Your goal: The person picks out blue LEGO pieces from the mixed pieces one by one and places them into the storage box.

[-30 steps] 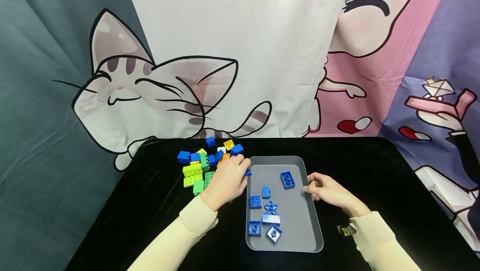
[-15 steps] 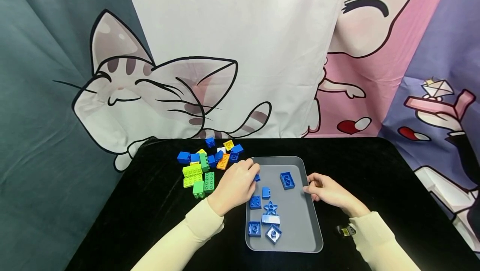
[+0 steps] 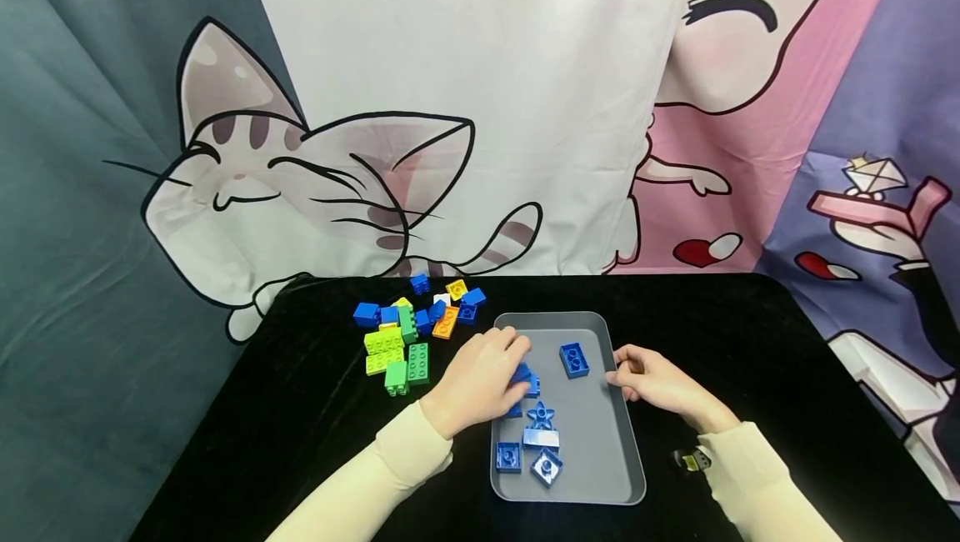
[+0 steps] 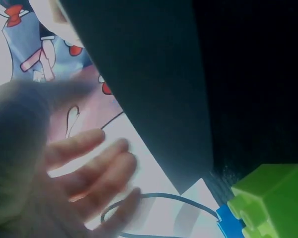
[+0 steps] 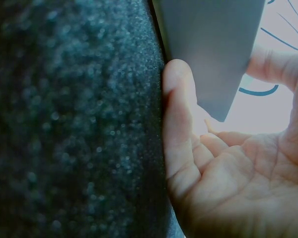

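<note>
In the head view my left hand is over the left side of a grey tray. A blue building brick shows just under its fingers, partly hidden. In the left wrist view the thumb and fingers stand apart, with no brick visible between them. My right hand pinches the tray's right rim, thumb on the rim and fingers below it, as the right wrist view shows. Within the tray lie a blue star-shaped piece, a blue 2x3 brick and several other blue bricks.
Left of the tray, a loose pile holds light green bricks, a green brick, an orange brick, and several blue and yellow ones. Black cloth covers the table. A printed curtain hangs behind.
My left hand has moved right and nearer, from the tray's left edge to inside it, bringing a blue brick along; its fingers have now spread. My right hand stays on the rim.
</note>
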A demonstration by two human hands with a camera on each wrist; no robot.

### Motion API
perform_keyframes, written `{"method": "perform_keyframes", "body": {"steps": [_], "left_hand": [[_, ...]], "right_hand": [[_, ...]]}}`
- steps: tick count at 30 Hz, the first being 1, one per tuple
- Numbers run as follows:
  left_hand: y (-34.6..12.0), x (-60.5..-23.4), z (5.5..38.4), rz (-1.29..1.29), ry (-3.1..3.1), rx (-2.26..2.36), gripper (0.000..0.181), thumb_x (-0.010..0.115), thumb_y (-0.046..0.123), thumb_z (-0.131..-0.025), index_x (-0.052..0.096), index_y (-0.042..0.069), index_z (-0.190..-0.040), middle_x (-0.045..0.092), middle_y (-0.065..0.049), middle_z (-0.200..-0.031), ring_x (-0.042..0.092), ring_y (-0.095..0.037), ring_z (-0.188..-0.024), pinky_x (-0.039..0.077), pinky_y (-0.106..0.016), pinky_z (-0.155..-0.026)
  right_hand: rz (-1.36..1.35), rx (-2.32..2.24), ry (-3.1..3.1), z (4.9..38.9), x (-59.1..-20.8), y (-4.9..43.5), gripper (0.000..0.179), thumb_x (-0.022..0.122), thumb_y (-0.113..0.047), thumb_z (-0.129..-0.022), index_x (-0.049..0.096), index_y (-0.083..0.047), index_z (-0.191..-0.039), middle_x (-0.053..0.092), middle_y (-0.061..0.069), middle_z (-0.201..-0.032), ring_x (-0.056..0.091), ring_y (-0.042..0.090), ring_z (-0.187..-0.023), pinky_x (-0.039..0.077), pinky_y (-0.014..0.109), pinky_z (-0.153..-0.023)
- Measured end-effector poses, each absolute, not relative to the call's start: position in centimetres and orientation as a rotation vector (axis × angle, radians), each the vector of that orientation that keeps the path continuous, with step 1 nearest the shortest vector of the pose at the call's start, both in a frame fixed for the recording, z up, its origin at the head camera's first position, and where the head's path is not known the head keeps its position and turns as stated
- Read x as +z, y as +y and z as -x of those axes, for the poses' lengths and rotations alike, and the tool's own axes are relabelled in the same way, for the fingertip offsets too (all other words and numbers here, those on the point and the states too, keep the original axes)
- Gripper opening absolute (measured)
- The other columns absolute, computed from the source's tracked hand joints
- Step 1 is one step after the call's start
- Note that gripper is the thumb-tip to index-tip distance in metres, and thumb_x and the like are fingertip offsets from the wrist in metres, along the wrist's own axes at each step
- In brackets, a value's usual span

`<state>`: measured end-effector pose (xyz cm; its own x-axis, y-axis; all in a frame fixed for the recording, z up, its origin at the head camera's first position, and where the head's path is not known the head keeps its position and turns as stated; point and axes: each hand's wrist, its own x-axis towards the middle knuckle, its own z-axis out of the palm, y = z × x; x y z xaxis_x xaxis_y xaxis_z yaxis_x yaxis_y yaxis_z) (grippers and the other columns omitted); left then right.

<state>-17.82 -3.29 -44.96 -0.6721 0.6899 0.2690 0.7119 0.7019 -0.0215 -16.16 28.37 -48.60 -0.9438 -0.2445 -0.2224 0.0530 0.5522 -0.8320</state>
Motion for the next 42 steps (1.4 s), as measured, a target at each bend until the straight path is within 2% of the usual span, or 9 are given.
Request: {"method": "perform_keyframes", "body": {"steps": [3,7,23,31,36,42], "left_hand": [[-3.4,-45.2,17.6,1.12,-2.713,-0.105,0.07,0.068,0.063,-0.09,0.057,0.016,-0.142,0.064,-0.004,-0.132,0.062,-0.02,-0.111,0.055,-0.035,-0.096],[-3.6,-45.2,17.5,1.113,-2.744,-0.125,0.081,0.064,0.069,-0.089,0.052,0.017,-0.15,0.057,-0.007,-0.148,0.058,-0.024,-0.128,0.052,-0.042,-0.106],[-4.8,-45.2,19.0,1.013,-2.771,-0.186,0.078,0.064,0.067,-0.091,0.054,0.015,-0.148,0.056,-0.008,-0.149,0.059,-0.026,-0.128,0.052,-0.044,-0.106],[-5.4,-45.3,20.7,0.937,-2.801,-0.219,0.072,0.066,0.06,-0.093,0.055,0.014,-0.147,0.058,-0.009,-0.144,0.061,-0.028,-0.124,0.053,-0.044,-0.107],[-5.8,-45.4,22.0,0.904,-2.799,-0.193,0.067,0.065,0.056,-0.096,0.057,0.011,-0.145,0.06,-0.011,-0.141,0.063,-0.03,-0.123,0.055,-0.047,-0.103],[-6.4,-45.8,23.9,0.818,-2.894,-0.17,0.064,0.061,0.052,-0.099,0.054,0.01,-0.147,0.057,-0.014,-0.146,0.06,-0.032,-0.13,0.053,-0.05,-0.105]], "right_hand": [[0.16,-1.336,2.481,16.2,-48.6,28.4,0.032,0.068,-0.026,-0.099,0.059,-0.001,-0.117,0.057,0.003,-0.074,0.06,0.017,-0.072,0.047,0.032,-0.077],[0.145,-1.33,2.483,16.2,-48.6,28.3,0.033,0.068,-0.026,-0.1,0.059,-0.001,-0.118,0.058,0.003,-0.074,0.06,0.017,-0.072,0.047,0.033,-0.078],[0.142,-1.335,2.482,16.0,-48.3,28.2,0.034,0.068,-0.026,-0.099,0.059,0.0,-0.119,0.059,0.003,-0.075,0.061,0.017,-0.073,0.048,0.033,-0.078],[0.144,-1.339,2.477,16.0,-48.3,28.2,0.031,0.068,-0.025,-0.1,0.058,-0.001,-0.116,0.057,0.003,-0.074,0.06,0.017,-0.072,0.047,0.033,-0.078],[0.155,-1.331,2.482,16.0,-48.3,28.2,0.031,0.067,-0.026,-0.1,0.058,-0.001,-0.117,0.057,0.003,-0.074,0.06,0.017,-0.073,0.046,0.034,-0.078],[0.162,-1.329,2.485,16.0,-48.3,28.2,0.031,0.067,-0.025,-0.1,0.059,-0.001,-0.117,0.057,0.003,-0.074,0.06,0.017,-0.072,0.046,0.034,-0.077]]}}
